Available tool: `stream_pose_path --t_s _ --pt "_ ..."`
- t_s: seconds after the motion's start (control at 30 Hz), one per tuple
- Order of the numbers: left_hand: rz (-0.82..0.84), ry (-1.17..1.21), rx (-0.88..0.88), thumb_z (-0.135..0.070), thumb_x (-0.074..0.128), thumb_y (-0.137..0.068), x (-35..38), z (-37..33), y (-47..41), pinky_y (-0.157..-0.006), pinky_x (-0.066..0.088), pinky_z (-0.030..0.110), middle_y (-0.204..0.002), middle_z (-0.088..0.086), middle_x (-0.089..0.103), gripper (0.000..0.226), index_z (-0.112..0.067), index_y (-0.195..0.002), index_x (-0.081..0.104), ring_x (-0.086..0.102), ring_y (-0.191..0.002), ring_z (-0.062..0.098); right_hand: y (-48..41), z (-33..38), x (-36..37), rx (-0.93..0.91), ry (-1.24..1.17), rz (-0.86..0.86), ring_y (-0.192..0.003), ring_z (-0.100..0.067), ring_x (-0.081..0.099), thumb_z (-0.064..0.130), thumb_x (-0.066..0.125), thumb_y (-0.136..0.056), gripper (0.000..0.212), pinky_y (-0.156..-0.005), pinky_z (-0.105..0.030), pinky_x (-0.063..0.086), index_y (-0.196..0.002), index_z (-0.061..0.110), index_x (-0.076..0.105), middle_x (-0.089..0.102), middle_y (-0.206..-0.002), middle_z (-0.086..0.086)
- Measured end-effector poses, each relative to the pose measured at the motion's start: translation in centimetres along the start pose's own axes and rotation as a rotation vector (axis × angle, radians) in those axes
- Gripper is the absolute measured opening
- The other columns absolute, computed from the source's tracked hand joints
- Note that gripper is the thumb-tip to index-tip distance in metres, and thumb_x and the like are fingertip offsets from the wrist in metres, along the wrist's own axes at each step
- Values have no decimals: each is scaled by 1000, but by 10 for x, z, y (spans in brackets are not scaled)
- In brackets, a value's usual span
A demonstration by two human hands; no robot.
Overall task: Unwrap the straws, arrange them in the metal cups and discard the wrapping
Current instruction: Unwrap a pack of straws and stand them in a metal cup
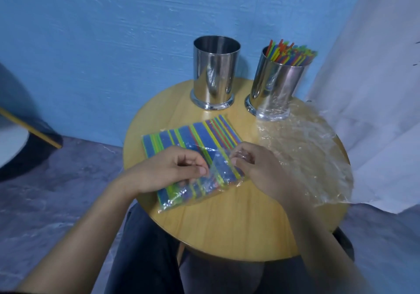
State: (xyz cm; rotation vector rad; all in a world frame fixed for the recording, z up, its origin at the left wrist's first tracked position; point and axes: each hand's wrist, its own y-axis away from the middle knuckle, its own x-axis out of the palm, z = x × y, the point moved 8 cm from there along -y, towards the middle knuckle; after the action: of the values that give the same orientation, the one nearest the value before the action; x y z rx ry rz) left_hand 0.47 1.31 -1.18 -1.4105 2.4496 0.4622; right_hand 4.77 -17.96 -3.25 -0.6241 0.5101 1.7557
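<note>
A flat pack of coloured straws (193, 139) in clear plastic wrapping lies on the round wooden table (227, 225). My left hand (168, 171) and my right hand (256, 164) both pinch the wrapping near the pack's near end, with a fold of film (219, 166) stretched between them. Two metal cups stand at the table's far edge. The left cup (214, 73) looks empty. The right cup (277, 82) holds several upright coloured straws (289, 53).
A loose sheet of clear wrapping (306, 152) lies on the table's right side, reaching the right cup's base. A blue wall is behind, a white cloth (375, 89) hangs at right, and my dark-trousered legs (145, 259) are under the table.
</note>
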Motion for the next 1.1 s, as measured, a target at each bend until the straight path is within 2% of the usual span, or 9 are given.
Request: stream_pose_path --t_s 0.1,0.27,0.37,0.47,0.57,0.7,0.77,0.93,1.1 --pt "7 17 -9 -24 62 -100 1 -4 -4 -67 48 22 -73 -3 70 18 -15 -97 78 61 -68 9 -1 4 -3 -17 -20 38 -87 -3 66 26 66 -97 11 -71 -23 47 -93 36 67 70 -96 14" --pt "-388 -408 41 -24 67 -98 -24 11 -19 -101 44 33 -118 -19 66 19 -30 -116 71 57 -111 2 -1 11 -2 -8 34 21 -90 -4 66 31 64 -97 11 -74 -31 55 -103 40 62 68 -107 15" --pt "-294 -572 60 -41 66 -97 -8 16 -27 -120 28 36 -150 -12 48 47 -31 -142 57 39 -138 7 -3 16 1 28 20 6 -89 3 64 46 68 -93 12 -72 -25 51 -103 40 64 66 -103 19" --pt "-216 -752 26 -68 37 -97 0 24 -32 -126 11 41 -165 -7 29 65 -40 -156 35 20 -153 14 -7 14 5 53 51 7 -94 1 66 44 68 -94 9 -73 -24 49 -98 37 69 70 -105 17" --pt "-156 -848 -2 -76 10 -89 2 30 -34 -126 -2 42 -170 -7 16 76 -46 -157 24 7 -157 14 -5 11 4 58 -13 -16 -87 -4 67 37 66 -96 6 -73 -29 50 -92 33 69 72 -96 13" --pt "-145 -887 -22 -77 4 -87 0 31 -37 -127 -7 42 -170 -9 9 78 -48 -157 19 0 -158 12 2 15 -5 -13 -199 -39 -73 -3 67 28 68 -97 11 -69 -32 53 -86 30 69 72 -81 13" --pt "-148 -884 -16 -76 9 -91 -3 32 -41 -127 -7 42 -170 -9 10 72 -48 -157 20 1 -157 11 8 18 -10 -62 -217 6 -76 -1 67 27 68 -98 10 -70 -29 53 -88 27 67 71 -81 16" --pt "-206 -874 45 -67 31 -100 -17 32 -54 -127 1 41 -169 -9 19 59 -46 -155 30 10 -157 12 30 11 -21 -104 -162 24 -112 4 62 17 69 -97 8 -76 -15 52 -99 22 62 69 -99 9" --pt "-350 -844 173 -52 53 -99 -23 14 -56 -116 28 38 -148 -4 55 48 -32 -142 58 42 -142 19 51 2 -9 -145 86 106 -111 3 56 19 68 -96 15 -85 -13 49 -106 31 68 64 -102 17"
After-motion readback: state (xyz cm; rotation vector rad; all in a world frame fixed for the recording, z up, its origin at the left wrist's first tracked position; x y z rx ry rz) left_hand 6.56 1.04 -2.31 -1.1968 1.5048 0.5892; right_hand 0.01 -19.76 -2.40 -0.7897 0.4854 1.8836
